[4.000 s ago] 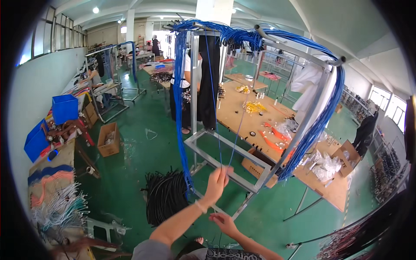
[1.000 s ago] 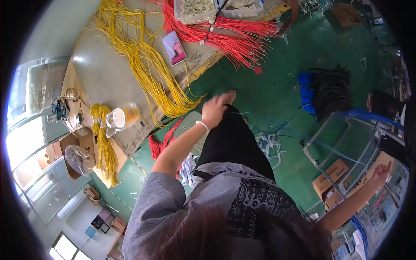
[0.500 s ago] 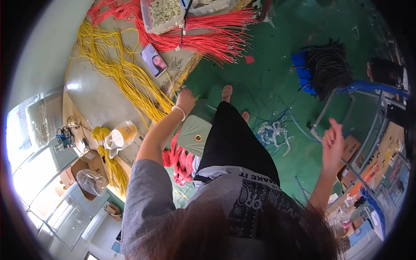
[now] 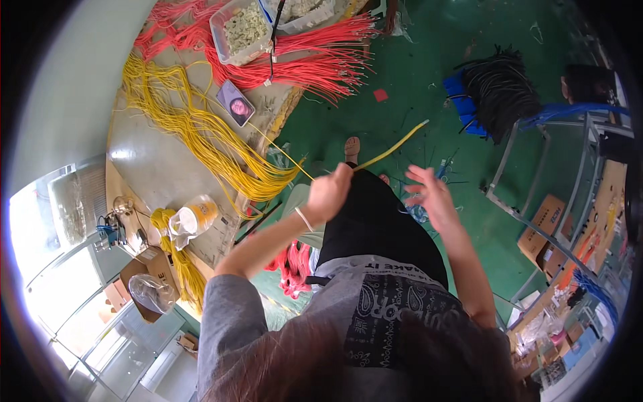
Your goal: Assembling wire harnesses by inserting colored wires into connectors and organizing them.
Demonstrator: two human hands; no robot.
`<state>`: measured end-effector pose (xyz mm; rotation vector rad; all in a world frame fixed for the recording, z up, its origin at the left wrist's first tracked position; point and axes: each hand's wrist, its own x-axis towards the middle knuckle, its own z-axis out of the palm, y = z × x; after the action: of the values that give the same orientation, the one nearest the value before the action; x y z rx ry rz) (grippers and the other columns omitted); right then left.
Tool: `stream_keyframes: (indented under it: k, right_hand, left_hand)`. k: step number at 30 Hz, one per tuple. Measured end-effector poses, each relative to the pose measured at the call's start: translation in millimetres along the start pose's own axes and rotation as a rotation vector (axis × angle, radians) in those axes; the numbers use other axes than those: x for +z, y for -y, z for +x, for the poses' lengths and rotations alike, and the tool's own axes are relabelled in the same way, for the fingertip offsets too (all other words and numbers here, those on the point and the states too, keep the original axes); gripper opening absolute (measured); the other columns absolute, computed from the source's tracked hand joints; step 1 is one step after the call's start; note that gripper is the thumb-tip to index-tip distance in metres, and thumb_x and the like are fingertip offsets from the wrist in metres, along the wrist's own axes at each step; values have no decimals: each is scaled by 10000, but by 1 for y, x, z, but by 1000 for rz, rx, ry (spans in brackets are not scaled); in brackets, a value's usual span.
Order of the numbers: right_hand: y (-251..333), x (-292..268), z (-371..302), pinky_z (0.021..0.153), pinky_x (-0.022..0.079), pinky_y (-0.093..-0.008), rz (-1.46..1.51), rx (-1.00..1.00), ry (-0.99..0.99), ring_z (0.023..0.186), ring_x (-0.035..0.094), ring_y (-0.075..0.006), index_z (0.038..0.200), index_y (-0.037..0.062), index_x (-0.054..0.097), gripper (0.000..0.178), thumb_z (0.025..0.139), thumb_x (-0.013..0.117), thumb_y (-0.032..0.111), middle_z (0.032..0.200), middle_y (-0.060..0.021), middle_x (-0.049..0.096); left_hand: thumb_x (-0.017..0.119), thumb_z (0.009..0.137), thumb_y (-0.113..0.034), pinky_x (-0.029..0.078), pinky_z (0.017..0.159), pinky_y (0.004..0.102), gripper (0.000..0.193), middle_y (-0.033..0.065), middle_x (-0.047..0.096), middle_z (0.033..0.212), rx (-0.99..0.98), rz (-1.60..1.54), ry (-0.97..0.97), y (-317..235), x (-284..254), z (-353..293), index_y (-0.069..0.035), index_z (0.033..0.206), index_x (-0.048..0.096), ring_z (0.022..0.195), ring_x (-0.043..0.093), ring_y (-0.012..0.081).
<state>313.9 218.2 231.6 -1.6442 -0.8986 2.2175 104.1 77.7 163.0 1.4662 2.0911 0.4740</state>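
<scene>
My left hand (image 4: pixel 328 194) is closed around a yellow cable (image 4: pixel 392 149), above my lap and just off the table's edge. The cable's end points out to the right past my fist, while a thin yellow length trails back toward the table. To the right, my right hand (image 4: pixel 432 197) is raised with fingers apart and nothing in it; it does not touch the cable. On the table lies a long bundle of yellow cables (image 4: pixel 194 127), its ends hanging over the edge beside my left forearm. A phone (image 4: pixel 236 104) with its screen lit rests against that bundle.
Red cables (image 4: pixel 315 53) spread across the far table beside a clear bin of small white parts (image 4: pixel 244 30). A yellow-and-white tub (image 4: pixel 197 214) stands at the left. Black cables (image 4: pixel 502 90) hang over a blue holder near a metal frame (image 4: pixel 516 167) at the right.
My left hand has moved right and nearer from the table edge, drawing a yellow cable away from the bundle. My right hand has swung left toward it, its fingers now more spread.
</scene>
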Motion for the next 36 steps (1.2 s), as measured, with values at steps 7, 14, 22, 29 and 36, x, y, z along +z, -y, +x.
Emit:
stream_keyframes:
  k: [7,14,22,29,36]
  right_hand:
    - [2,16,5,700,489,-264,288,-434,272,753,566,-110,1183,3,529,470,1015,358,406,816,-13,563]
    - [-12,11,39,508,347,-202,246,-282,16,551,328,-32,1035,67,512,278,1022,394,318,638,66,317]
    - [4,45,77,439,294,-226,402,-188,-69,479,347,-70,1055,95,447,128,1015,376,193,678,-19,486]
    - [42,75,112,405,227,-187,390,-65,-131,465,301,-31,1024,93,464,126,1000,418,208,642,21,445]
    - [90,122,116,409,200,-183,324,-24,-31,488,247,-15,1119,44,536,244,999,428,227,621,64,315]
  left_hand:
    - [518,926,-114,466,516,440,90,157,609,691,-96,-388,-55,-88,25,-32,-51,985,491,602,599,365]
    - [534,820,-58,467,721,411,131,133,583,853,253,90,-242,-12,-9,78,-57,934,599,837,582,306]
    - [576,721,-176,400,795,320,160,57,561,926,611,1062,70,120,-29,213,-99,818,677,969,508,219]
    - [573,737,-190,423,765,320,144,51,585,932,759,868,150,126,-64,246,-103,827,645,934,536,217]
    - [455,973,-224,436,520,475,163,165,602,670,122,-144,178,49,-101,209,-107,968,569,616,605,375]
